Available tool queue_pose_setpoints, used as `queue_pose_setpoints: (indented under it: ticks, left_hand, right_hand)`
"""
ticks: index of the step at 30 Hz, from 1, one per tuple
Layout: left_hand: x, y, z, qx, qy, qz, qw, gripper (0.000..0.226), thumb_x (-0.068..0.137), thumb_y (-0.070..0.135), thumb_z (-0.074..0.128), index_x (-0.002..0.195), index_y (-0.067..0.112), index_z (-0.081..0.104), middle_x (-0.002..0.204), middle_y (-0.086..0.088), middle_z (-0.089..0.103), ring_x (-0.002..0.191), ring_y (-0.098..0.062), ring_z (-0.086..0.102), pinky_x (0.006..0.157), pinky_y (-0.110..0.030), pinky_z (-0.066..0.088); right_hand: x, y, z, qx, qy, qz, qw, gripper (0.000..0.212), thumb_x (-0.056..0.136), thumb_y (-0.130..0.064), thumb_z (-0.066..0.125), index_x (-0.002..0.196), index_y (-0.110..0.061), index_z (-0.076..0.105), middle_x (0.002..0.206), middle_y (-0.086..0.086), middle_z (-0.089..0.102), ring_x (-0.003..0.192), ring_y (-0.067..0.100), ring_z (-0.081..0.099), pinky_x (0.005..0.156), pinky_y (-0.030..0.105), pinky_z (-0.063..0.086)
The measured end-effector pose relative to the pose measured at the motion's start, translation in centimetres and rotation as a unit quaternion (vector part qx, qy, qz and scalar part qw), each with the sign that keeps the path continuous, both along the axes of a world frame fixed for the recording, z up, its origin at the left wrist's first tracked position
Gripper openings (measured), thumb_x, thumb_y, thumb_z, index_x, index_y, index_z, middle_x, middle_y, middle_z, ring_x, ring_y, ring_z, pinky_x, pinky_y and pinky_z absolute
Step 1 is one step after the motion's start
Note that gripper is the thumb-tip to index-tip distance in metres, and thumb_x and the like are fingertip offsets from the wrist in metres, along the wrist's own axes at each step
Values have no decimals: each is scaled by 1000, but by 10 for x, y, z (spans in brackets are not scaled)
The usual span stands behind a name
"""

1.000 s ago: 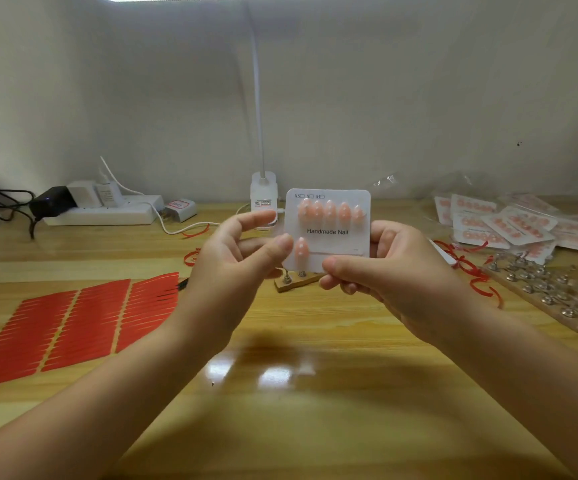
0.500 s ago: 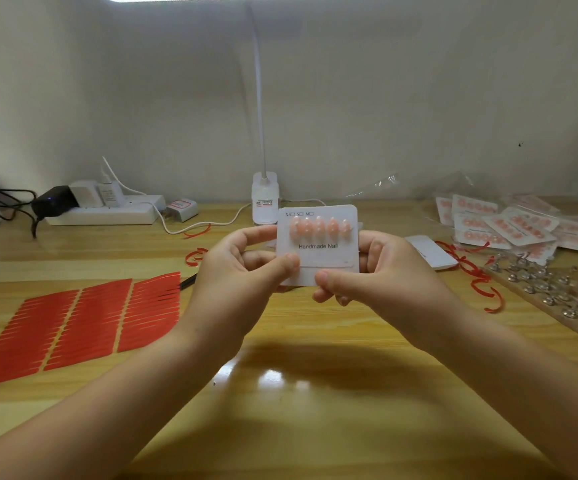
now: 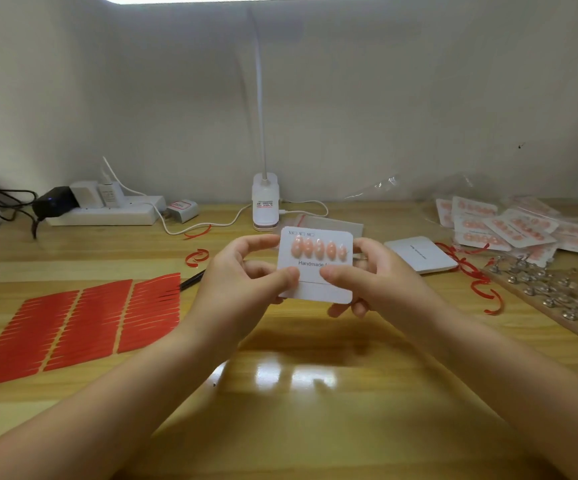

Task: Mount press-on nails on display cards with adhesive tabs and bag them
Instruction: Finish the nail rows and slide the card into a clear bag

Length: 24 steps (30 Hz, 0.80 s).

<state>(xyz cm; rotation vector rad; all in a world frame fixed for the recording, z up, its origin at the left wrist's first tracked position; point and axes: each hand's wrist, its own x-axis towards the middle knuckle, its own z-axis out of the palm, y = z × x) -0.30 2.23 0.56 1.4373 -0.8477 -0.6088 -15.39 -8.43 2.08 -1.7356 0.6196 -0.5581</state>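
We judge the step in hand to be mounting: the card (image 3: 316, 268) carries five pink nails (image 3: 318, 248) in its upper row, above the printed line "Handmade", while the lower half is bare. The card is held upright above the middle of the table (image 3: 280, 393), clear of its surface.

Left hand (image 3: 246, 282): fingers curled behind the card's left edge, thumb pressed on the face near the centre line. It grips the card. Right hand (image 3: 367, 278): fingers curled behind the right edge, thumb on the face just beside the left thumb. It also grips the card. We cannot tell whether a loose nail or a tab lies under either thumb.

We judge the next move to call for filling the lower row: one hand must release and reach right to the rack (image 3: 550, 296) of nails on stands, the other keeping the card steady. Bagging is not yet due.

Also noted: red tab sheets (image 3: 73, 323) near left, a blank card (image 3: 421, 253) right of the hands, finished bagged cards (image 3: 509, 226) far right.
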Motion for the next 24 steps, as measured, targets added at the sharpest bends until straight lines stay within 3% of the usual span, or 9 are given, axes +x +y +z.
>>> queue_pose_setpoints:
  ticks: [4, 8, 10, 12, 14, 16, 19, 22, 24]
  left_hand:
    - [1, -2, -6, 41, -20, 11, 999, 44, 78, 13, 78, 112, 27, 55, 77, -1, 75, 65, -8, 69, 60, -22, 49]
    - [0, -2, -13, 98, -134, 16, 986, 44, 80, 30, 76, 116, 30, 51, 75, 8, 74, 64, -4, 68, 63, -23, 49]
    - [-2, 1, -16, 112, -285, 31, 951, 44, 82, 40, 72, 119, 33, 48, 70, 9, 70, 65, -1, 63, 61, -23, 46]
    - [-3, 4, -18, 126, -452, 49, 882, 51, 84, 49, 65, 127, 32, 44, 68, 12, 63, 69, -3, 59, 63, -29, 48]
    - [-4, 4, -20, 145, -538, 68, 828, 61, 84, 57, 57, 135, 28, 39, 74, 13, 60, 75, -9, 58, 67, -33, 47]
    - [-2, 3, -21, 158, -552, 85, 814, 67, 83, 63, 53, 137, 27, 37, 76, 12, 55, 76, -11, 54, 62, -31, 40]
    - [3, 1, -24, 132, -545, 110, 821, 59, 85, 60, 54, 130, 23, 47, 75, 15, 45, 73, -11, 46, 60, -29, 30]
    - [13, -4, -29, 131, -492, 115, 853, 46, 88, 49, 56, 127, 26, 48, 92, 16, 52, 90, -11, 50, 71, -28, 33]
    - [22, -9, -34, 146, -434, 92, 884, 45, 92, 38, 57, 133, 28, 45, 112, 13, 58, 109, -11, 52, 85, -30, 42]
  right_hand:
    - [1, -7, -10, 3, -46, -37, 998, 28, 87, -21, 69, 112, -17, 57, 81, -5, 74, 61, 0, 65, 50, 12, 44]
    - [1, -16, -21, -25, -37, -55, 998, 31, 86, -5, 67, 110, -22, 58, 95, 4, 74, 88, 15, 71, 76, 33, 58]
    - [0, -18, -24, -42, -11, -52, 998, 36, 84, -1, 68, 112, -22, 59, 94, 4, 73, 88, 15, 71, 79, 35, 59]
    - [0, -19, -27, -86, 22, -35, 995, 32, 82, -3, 69, 108, -20, 63, 89, 3, 74, 80, 11, 70, 71, 27, 59]
    - [1, -20, -31, -141, 60, -24, 988, 26, 80, -6, 71, 102, -18, 65, 88, 1, 73, 77, 8, 69, 70, 26, 57]
    - [2, -21, -34, -180, 96, -28, 979, 25, 78, -12, 72, 102, -18, 65, 89, -1, 72, 80, 9, 68, 75, 30, 57]
    - [3, -20, -36, -259, 147, -26, 954, 29, 77, -28, 71, 105, -27, 62, 89, -10, 66, 78, 3, 62, 70, 25, 53]
    - [5, -20, -38, -316, 186, -17, 930, 46, 77, -40, 68, 120, -24, 59, 93, -17, 52, 85, 3, 53, 76, 26, 48]
    - [8, -21, -38, -356, 229, 0, 906, 62, 78, -45, 65, 134, -23, 51, 94, -14, 42, 86, 5, 43, 75, 26, 40]
